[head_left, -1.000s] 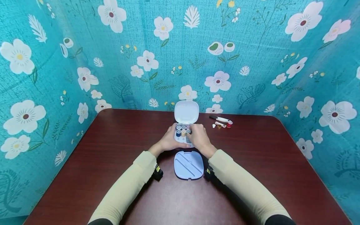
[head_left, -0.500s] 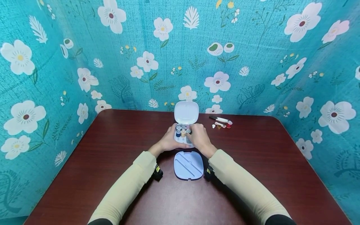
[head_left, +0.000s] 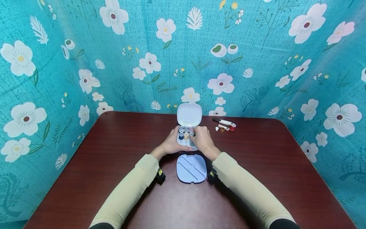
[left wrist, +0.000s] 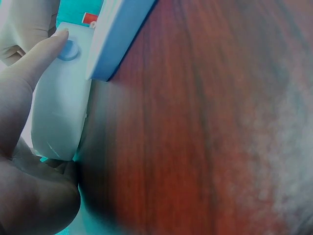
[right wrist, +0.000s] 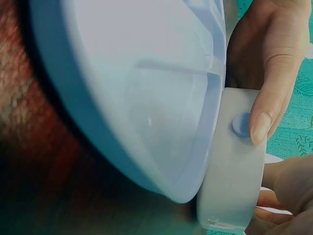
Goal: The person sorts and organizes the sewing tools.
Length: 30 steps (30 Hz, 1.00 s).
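Floral teal backdrop (head_left: 257, 47), dark wooden table (head_left: 271, 178)

**Off to the side**

You have a blue tray (head_left: 191, 168) lying flat on the table (head_left: 114, 149) nearest you. At the far right lie a pen (head_left: 223, 121) and small spools (head_left: 227, 127). A floral curtain (head_left: 85, 63) surrounds you.

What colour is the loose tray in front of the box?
Pale blue tray, best seen in the head view.

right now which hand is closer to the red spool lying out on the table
Right. The right hand sits on the sewing box, nearer the red spool; the left hand grips the box's far side.
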Each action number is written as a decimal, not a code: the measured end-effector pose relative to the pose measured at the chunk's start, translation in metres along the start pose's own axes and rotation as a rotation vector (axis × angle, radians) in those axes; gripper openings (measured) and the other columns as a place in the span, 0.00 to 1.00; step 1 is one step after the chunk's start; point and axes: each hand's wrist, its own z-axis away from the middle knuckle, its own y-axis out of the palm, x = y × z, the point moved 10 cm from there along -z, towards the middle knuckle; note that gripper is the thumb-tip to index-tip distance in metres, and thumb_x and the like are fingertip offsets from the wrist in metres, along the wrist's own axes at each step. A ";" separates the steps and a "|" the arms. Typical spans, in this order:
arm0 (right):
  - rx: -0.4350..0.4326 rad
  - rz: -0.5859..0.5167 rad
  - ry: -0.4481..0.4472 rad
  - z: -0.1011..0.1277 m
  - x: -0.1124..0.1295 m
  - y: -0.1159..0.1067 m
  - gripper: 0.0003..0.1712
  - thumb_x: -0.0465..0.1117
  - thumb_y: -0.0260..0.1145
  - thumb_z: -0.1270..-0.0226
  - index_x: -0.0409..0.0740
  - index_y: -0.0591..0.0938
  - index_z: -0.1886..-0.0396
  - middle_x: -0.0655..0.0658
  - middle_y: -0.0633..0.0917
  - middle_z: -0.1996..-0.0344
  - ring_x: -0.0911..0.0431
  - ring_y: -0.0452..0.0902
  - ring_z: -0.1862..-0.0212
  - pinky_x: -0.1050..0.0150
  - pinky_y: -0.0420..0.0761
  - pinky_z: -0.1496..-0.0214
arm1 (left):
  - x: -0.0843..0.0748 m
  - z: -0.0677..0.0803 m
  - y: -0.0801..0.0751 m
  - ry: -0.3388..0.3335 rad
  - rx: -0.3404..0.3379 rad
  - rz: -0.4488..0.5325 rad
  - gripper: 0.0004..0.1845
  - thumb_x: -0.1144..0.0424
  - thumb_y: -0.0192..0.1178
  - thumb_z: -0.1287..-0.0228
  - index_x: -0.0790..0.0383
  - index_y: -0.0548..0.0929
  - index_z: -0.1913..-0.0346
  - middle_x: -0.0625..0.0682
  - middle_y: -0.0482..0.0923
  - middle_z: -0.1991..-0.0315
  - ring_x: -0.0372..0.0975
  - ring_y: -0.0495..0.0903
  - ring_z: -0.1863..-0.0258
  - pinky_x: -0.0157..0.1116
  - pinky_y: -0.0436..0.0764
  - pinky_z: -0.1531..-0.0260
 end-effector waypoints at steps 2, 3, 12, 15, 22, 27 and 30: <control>0.002 -0.002 0.001 0.000 0.000 0.000 0.06 0.33 0.75 0.36 0.35 0.87 0.62 0.41 0.87 0.70 0.53 0.85 0.67 0.61 0.84 0.68 | -0.001 0.001 -0.001 -0.001 -0.004 0.002 0.64 0.48 0.84 0.56 0.58 0.53 0.21 0.57 0.63 0.34 0.47 0.68 0.40 0.49 0.71 0.37; 0.005 -0.004 0.003 0.000 0.000 0.000 0.06 0.33 0.75 0.36 0.35 0.87 0.62 0.41 0.87 0.69 0.53 0.85 0.67 0.61 0.84 0.68 | -0.001 0.001 -0.001 -0.002 -0.004 0.004 0.63 0.48 0.84 0.56 0.58 0.53 0.21 0.57 0.63 0.34 0.47 0.68 0.40 0.49 0.70 0.37; 0.014 -0.018 0.023 -0.001 -0.004 0.001 0.08 0.35 0.74 0.35 0.35 0.87 0.59 0.40 0.88 0.66 0.52 0.86 0.64 0.60 0.86 0.65 | 0.000 0.000 0.000 -0.005 -0.003 0.000 0.63 0.48 0.84 0.55 0.56 0.53 0.21 0.55 0.63 0.34 0.46 0.68 0.40 0.47 0.71 0.38; 0.008 -0.014 0.020 -0.001 -0.004 0.001 0.08 0.35 0.74 0.35 0.35 0.87 0.60 0.40 0.88 0.67 0.52 0.86 0.64 0.60 0.86 0.65 | 0.000 0.000 0.000 -0.002 -0.003 0.003 0.63 0.48 0.84 0.56 0.56 0.53 0.22 0.55 0.63 0.34 0.46 0.68 0.39 0.48 0.71 0.37; 0.002 -0.013 0.027 0.000 -0.004 0.000 0.07 0.35 0.74 0.34 0.36 0.88 0.59 0.41 0.88 0.67 0.53 0.86 0.64 0.60 0.86 0.65 | 0.001 -0.001 0.001 -0.007 -0.006 -0.006 0.63 0.48 0.84 0.56 0.56 0.53 0.22 0.56 0.63 0.33 0.46 0.68 0.39 0.48 0.71 0.37; 0.010 -0.011 0.035 0.000 -0.004 0.002 0.08 0.35 0.74 0.34 0.35 0.88 0.59 0.41 0.88 0.66 0.53 0.86 0.63 0.60 0.86 0.64 | 0.003 -0.002 0.001 -0.010 -0.010 -0.005 0.64 0.47 0.84 0.57 0.56 0.53 0.22 0.56 0.63 0.34 0.46 0.68 0.39 0.47 0.71 0.38; 0.014 -0.008 0.036 0.000 -0.004 0.001 0.07 0.35 0.74 0.34 0.35 0.88 0.60 0.41 0.88 0.66 0.53 0.85 0.64 0.60 0.86 0.64 | 0.004 -0.002 0.001 -0.003 -0.014 -0.009 0.63 0.47 0.84 0.58 0.56 0.54 0.22 0.55 0.64 0.35 0.46 0.68 0.40 0.47 0.71 0.38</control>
